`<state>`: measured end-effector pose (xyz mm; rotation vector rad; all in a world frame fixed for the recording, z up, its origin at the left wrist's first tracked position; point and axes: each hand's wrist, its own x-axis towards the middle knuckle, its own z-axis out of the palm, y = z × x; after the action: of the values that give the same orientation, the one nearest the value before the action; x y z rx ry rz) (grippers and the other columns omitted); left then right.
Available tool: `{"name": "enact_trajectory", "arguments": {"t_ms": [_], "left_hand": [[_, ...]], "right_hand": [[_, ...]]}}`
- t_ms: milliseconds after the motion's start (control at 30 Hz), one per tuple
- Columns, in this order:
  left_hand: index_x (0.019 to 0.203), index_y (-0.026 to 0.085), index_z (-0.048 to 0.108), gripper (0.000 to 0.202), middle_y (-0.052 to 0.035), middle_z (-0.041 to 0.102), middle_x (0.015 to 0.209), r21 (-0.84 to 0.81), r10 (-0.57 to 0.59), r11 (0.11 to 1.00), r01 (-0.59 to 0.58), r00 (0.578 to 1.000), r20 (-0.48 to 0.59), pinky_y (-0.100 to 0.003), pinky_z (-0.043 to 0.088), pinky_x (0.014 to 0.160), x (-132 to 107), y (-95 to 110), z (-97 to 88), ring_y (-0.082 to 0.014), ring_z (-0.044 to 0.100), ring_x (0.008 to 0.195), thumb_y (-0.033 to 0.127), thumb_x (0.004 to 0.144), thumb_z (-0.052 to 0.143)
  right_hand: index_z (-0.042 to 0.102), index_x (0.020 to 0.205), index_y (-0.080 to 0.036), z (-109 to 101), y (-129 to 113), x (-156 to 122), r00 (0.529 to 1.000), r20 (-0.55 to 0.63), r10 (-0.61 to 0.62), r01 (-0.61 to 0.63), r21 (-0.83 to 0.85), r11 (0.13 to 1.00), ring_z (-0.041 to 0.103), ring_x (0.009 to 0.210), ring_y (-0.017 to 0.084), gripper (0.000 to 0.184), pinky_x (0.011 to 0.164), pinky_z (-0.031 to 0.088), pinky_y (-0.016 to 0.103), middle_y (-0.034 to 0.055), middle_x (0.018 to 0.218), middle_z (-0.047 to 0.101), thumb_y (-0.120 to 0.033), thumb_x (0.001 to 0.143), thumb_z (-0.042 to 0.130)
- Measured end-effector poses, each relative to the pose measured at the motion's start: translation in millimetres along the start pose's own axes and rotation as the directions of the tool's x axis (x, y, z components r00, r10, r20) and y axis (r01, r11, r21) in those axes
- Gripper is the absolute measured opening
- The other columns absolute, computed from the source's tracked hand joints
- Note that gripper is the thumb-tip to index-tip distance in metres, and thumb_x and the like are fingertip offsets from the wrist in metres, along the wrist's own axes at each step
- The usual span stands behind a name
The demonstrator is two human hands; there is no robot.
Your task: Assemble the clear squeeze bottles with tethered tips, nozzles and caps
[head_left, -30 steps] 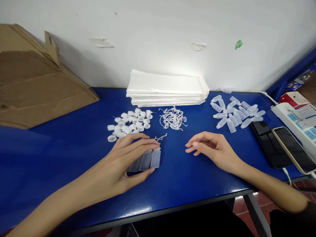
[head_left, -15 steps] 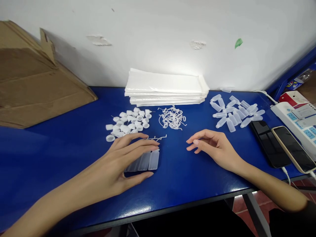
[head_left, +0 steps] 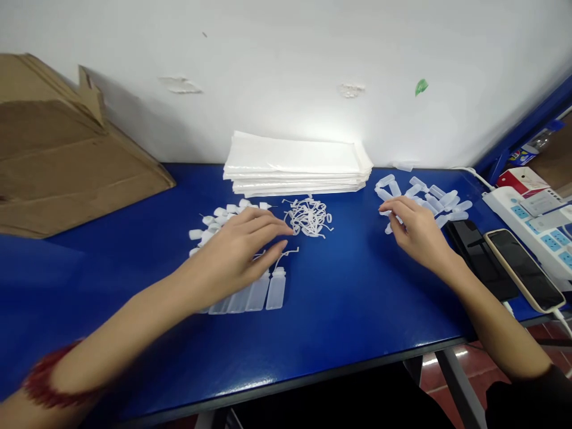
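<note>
My left hand [head_left: 250, 244] is open with fingertips by the pile of thin white looped straps [head_left: 311, 218]. Beneath it, a row of small translucent squeeze bottles [head_left: 276, 290] lies side by side, partly hidden, with a strap at the neck of the end one. White caps with needle tips [head_left: 208, 229] lie behind the hand, some covered by it. On the right, my right hand [head_left: 413, 229] is over the near left side of a heap of loose translucent bottles [head_left: 440, 204]. Its fingers are bent, thumb apart, and I see nothing held between them.
Flat white bags [head_left: 295, 158] are stacked against the wall. A cardboard box [head_left: 67, 161] stands at the left. Two phones [head_left: 525, 271] and a white power strip [head_left: 536, 229] with cables lie at the right. The blue table's front edge [head_left: 313, 384] runs close to me.
My left hand has risen off the bottle row toward the straps, uncovering more bottles. My right hand has moved right and away from me to the loose bottles. The view has shifted slightly.
</note>
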<state>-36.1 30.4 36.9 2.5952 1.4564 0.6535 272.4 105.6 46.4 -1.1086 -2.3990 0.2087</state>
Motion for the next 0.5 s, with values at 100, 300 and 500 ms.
{"name": "enact_trajectory", "arguments": {"t_ms": [100, 300, 500], "left_hand": [[0.106, 0.01, 0.069, 0.038, -0.0132, 0.071, 0.095, 0.092, 0.021, 0.995, -0.022, 1.0, 0.016, -0.045, 0.049, 0.086, 13.3, -14.0, 3.8, -0.0283, 0.057, 0.096, 0.03, 0.098, 0.038], [0.11, 0.012, 0.071, 0.044, -0.0146, 0.068, 0.093, 0.175, 0.006, 0.984, -0.018, 0.998, 0.069, -0.044, 0.048, 0.082, 26.8, -27.8, 2.3, -0.0288, 0.055, 0.093, 0.032, 0.097, 0.034], [0.108, 0.017, 0.071, 0.044, -0.0128, 0.07, 0.096, 0.138, -0.074, 0.988, 0.065, 0.996, 0.059, -0.044, 0.046, 0.089, 41.2, -36.1, 3.5, -0.0282, 0.057, 0.094, 0.038, 0.095, 0.034]], "right_hand": [[0.064, 0.104, -0.013, -8.5, 6.7, 0.2, 0.981, 0.195, 0.025, 0.01, -0.177, 0.984, 0.06, 0.103, 0.029, 0.034, 0.073, 0.05, 0.037, 0.0144, 0.111, 0.067, 0.001, 0.084, 0.041], [0.063, 0.109, -0.011, -13.9, 2.8, -3.1, 0.929, 0.361, 0.083, 0.042, -0.326, 0.944, 0.055, 0.105, 0.031, 0.039, 0.077, 0.049, 0.039, 0.0161, 0.11, 0.065, 0.005, 0.082, 0.041], [0.063, 0.107, -0.01, -3.6, 8.7, -5.0, 0.936, 0.352, 0.013, 0.127, -0.371, 0.92, 0.056, 0.1, 0.029, 0.049, 0.079, 0.048, 0.04, 0.0169, 0.108, 0.065, 0.013, 0.074, 0.037]]}}
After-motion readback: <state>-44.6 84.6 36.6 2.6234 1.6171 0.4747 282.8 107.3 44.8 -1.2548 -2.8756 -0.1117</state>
